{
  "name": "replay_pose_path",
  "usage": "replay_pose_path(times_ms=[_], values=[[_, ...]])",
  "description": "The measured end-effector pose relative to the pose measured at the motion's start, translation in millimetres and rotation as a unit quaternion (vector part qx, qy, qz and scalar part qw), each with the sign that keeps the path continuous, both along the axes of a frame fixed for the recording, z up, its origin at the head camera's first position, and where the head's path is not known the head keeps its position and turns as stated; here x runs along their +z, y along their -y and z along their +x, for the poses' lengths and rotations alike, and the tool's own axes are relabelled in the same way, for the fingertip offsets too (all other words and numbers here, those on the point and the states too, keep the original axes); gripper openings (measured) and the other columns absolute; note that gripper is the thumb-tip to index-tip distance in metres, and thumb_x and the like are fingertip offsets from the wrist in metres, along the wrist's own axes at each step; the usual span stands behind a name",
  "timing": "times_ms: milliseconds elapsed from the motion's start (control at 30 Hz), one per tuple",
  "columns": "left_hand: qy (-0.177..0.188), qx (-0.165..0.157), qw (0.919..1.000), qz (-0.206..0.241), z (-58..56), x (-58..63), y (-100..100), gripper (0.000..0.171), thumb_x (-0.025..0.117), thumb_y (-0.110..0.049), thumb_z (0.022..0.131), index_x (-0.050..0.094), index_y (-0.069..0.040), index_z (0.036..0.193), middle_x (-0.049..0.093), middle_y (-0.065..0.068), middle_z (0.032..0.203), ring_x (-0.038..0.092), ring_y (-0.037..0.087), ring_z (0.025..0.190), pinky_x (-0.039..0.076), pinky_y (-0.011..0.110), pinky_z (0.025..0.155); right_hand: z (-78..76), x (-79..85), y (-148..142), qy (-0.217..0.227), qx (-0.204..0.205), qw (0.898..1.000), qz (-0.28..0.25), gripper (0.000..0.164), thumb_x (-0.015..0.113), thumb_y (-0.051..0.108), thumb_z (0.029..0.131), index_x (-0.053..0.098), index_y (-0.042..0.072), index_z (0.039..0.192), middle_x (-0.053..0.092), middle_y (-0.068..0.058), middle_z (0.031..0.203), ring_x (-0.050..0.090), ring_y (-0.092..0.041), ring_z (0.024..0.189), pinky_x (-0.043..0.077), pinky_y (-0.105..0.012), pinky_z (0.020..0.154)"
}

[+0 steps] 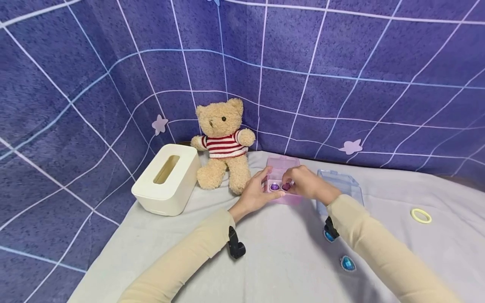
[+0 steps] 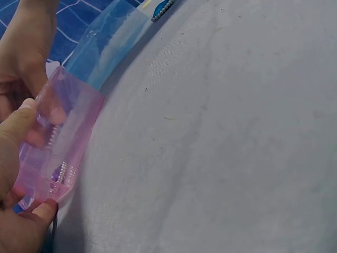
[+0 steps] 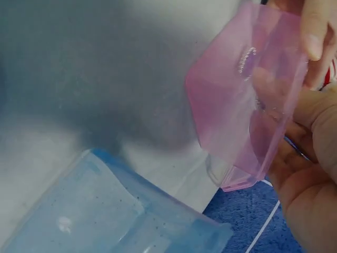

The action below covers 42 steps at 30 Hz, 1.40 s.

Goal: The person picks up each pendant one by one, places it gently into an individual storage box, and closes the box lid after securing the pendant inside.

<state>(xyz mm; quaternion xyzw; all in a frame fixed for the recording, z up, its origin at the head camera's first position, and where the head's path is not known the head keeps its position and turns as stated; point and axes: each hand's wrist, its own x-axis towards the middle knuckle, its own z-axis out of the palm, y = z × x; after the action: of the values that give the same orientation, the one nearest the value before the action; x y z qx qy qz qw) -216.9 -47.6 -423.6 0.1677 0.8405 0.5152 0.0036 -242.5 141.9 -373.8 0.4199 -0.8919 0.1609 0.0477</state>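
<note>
A clear pink box [image 1: 289, 199] with a raised lid [image 1: 283, 162] sits in front of the teddy bear. My left hand [image 1: 254, 194] grips its left end, thumb along the near rim. In the left wrist view the thumb and a finger hold the pink box [image 2: 79, 113] at its edges. One purple gem [image 1: 274, 187] with a beaded border lies inside, by the left thumb. My right hand [image 1: 304, 181] reaches into the box from the right and pinches a darker purple gem [image 1: 286, 186]. Through the pink wall [image 3: 221, 100] in the right wrist view, the right fingertips show inside.
A clear blue box [image 1: 342, 185] stands open right of the pink one, partly behind the right forearm. Two blue gems, one heart-shaped [image 1: 347, 264], lie nearer. A yellow ring [image 1: 421, 216] is far right. The teddy bear [image 1: 223, 143] and a white tissue box [image 1: 166, 179] stand left.
</note>
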Motion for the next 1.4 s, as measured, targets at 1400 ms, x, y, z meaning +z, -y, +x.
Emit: replay_pose_path(times_ms=[1400], values=[[-0.020, 0.025, 0.9984, -0.046, 3.8, 3.8, -5.8, 0.097, 0.082, -0.028, 0.074, 0.028, -0.005, 0.151, 0.038, 0.017, 0.153, 0.039, 0.035, 0.139, 0.033, 0.046, 0.117, 14.9, 15.5, -17.0, -0.004, -0.058, 0.996, -0.063, 0.021, 0.077, -0.003, 0.069, 0.072, -0.001, 0.090, 0.074, -0.013, 0.091, 0.071, -0.030, 0.083, 0.061, -0.040, 0.073]])
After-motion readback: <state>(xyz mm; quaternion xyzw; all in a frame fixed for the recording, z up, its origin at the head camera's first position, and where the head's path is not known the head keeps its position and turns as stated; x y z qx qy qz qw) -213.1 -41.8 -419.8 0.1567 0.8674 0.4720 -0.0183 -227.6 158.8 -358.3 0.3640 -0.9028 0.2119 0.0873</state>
